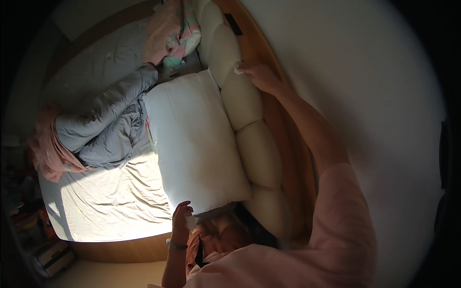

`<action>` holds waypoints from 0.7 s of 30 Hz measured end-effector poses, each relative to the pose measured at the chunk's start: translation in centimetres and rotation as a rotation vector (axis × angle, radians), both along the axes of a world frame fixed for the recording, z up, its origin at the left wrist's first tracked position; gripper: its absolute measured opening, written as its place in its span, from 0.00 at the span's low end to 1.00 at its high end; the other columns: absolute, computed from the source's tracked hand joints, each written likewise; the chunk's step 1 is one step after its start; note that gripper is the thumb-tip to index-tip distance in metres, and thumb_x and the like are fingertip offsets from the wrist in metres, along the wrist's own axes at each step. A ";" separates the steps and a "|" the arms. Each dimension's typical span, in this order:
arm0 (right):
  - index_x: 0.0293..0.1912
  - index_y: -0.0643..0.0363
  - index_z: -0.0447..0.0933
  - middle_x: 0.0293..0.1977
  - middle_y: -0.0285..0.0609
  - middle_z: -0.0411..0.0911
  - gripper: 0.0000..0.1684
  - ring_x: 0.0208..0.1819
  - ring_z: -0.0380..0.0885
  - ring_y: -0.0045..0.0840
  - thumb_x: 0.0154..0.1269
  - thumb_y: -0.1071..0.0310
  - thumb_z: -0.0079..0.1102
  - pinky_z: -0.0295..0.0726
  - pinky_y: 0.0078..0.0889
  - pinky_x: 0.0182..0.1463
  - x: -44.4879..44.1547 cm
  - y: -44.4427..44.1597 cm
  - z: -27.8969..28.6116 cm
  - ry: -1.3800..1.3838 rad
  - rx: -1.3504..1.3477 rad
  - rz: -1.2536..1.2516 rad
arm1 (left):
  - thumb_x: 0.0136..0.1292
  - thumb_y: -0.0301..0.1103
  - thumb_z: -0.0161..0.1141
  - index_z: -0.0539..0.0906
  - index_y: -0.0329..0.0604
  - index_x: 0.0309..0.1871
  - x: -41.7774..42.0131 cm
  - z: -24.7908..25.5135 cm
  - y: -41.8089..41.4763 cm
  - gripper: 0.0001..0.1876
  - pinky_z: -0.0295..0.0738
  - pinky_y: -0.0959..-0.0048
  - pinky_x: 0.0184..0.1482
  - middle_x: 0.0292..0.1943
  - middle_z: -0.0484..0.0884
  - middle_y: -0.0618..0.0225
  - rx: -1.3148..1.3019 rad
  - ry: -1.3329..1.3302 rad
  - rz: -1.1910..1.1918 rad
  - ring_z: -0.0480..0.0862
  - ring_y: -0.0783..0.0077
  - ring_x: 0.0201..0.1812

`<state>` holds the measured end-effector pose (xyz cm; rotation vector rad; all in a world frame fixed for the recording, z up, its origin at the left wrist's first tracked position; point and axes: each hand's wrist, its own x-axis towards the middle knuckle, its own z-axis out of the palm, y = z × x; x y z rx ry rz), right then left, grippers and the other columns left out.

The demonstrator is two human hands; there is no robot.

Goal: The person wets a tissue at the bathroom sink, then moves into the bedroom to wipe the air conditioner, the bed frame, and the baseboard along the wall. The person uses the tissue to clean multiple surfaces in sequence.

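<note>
My right hand (260,76) reaches up to the cream padded headboard (242,104), pinching a small white wad (237,67), perhaps tissue, against or just over the padding. Lower down, my left hand (181,218) is curled around another crumpled white piece (191,222), also tissue-like. A bangle (176,245) circles that wrist. Close by the left hand lies a large white pillow (194,144), set along the headboard on the bed. The exact contact between the right-hand wad and the headboard is too small to tell.
A grey quilt (108,118) with pink parts is bunched across the sheet (115,201). Pink and green bedding (169,32) is heaped at the far end. The headboard's wooden ledge (266,50) has a dark inset panel (233,24) and meets a pale wall (345,79).
</note>
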<state>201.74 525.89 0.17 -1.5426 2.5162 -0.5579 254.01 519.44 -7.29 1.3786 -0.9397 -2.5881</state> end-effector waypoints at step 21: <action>0.51 0.56 0.75 0.50 0.42 0.75 0.26 0.52 0.74 0.34 0.57 0.87 0.38 0.71 0.24 0.58 14.6 12.1 0.6 -0.163 -0.177 -0.054 | 0.62 0.36 0.49 0.76 0.40 0.47 1.3 1.2 -0.1 0.14 0.66 0.84 0.28 0.28 0.74 0.73 -0.038 -0.001 -0.122 0.70 0.84 0.27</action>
